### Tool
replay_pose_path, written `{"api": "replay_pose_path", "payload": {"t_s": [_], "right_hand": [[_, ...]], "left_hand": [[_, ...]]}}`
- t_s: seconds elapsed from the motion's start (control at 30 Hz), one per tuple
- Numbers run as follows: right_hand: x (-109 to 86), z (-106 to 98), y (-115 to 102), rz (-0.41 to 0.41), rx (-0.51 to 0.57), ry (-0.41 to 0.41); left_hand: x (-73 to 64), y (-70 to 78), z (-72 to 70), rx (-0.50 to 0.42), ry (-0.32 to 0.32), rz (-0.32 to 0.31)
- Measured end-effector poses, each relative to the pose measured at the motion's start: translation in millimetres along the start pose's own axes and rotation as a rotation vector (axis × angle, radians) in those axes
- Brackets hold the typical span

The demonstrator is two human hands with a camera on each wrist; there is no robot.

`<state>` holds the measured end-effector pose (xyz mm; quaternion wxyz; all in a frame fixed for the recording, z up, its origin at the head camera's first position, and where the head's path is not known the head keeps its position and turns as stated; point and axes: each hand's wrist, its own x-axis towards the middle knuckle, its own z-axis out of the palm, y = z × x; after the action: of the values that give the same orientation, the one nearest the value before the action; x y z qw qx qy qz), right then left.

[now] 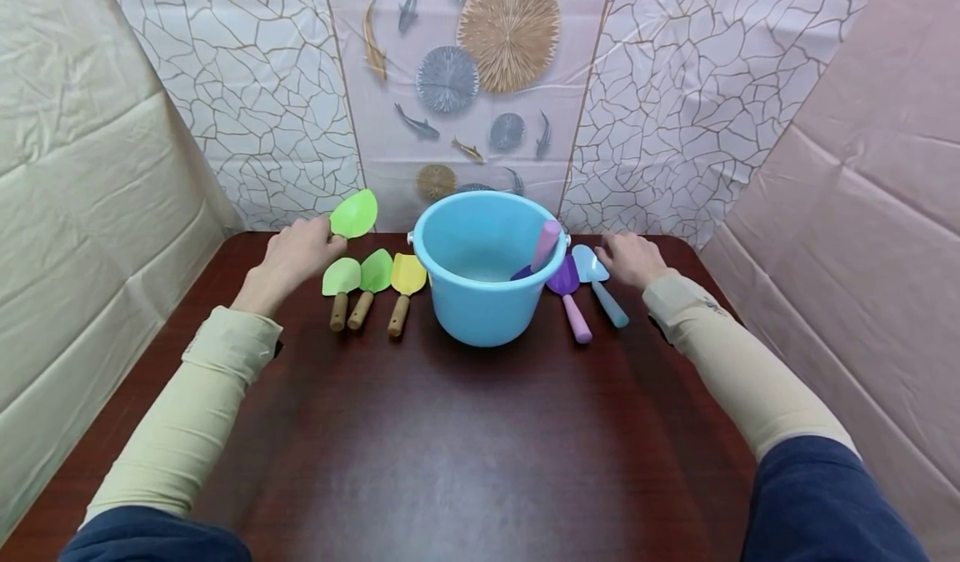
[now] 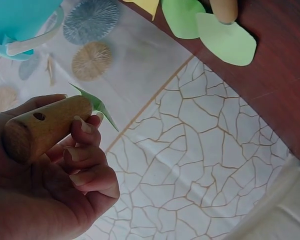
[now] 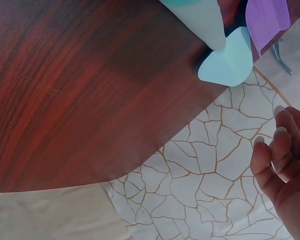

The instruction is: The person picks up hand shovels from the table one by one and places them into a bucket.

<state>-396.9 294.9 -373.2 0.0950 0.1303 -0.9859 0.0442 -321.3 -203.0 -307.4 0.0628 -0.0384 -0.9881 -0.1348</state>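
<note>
My left hand [image 1: 296,249] grips the wooden handle [image 2: 50,125] of a bright green toy shovel [image 1: 355,213], raised above the table's far left. Below it lie a pale green shovel [image 1: 342,277], a green shovel [image 1: 377,270] and a yellow shovel [image 1: 408,274], all with wooden handles. At the far right, my right hand [image 1: 632,258] hovers beside a light blue shovel [image 1: 590,263]; its fingers are loosely curled and hold nothing in the right wrist view. Left of that lies a purple shovel [image 1: 564,277] with a pink handle.
A light blue bucket [image 1: 483,312] stands upright at the back middle. Another pink-handled shovel [image 1: 545,245] leans inside it, its purple blade partly hidden. The dark red table [image 1: 465,445] ends at a patterned cloth backdrop [image 1: 277,87], with plain cloth on both sides.
</note>
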Motion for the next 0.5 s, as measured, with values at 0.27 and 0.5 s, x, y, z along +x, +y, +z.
{"api": "replay_pose_path", "payload": {"t_s": [0.27, 0.5], "right_hand": [[0.1, -1, -1, -0.003, 0.005, -0.006], [0.7, 0, 0, -0.019, 0.000, -0.001]], "left_hand": [[-1.4, 8.4, -6.0, 0.005, 0.018, 0.029], [-3.2, 14.7, -9.1, 0.009, 0.043, 0.058]]}}
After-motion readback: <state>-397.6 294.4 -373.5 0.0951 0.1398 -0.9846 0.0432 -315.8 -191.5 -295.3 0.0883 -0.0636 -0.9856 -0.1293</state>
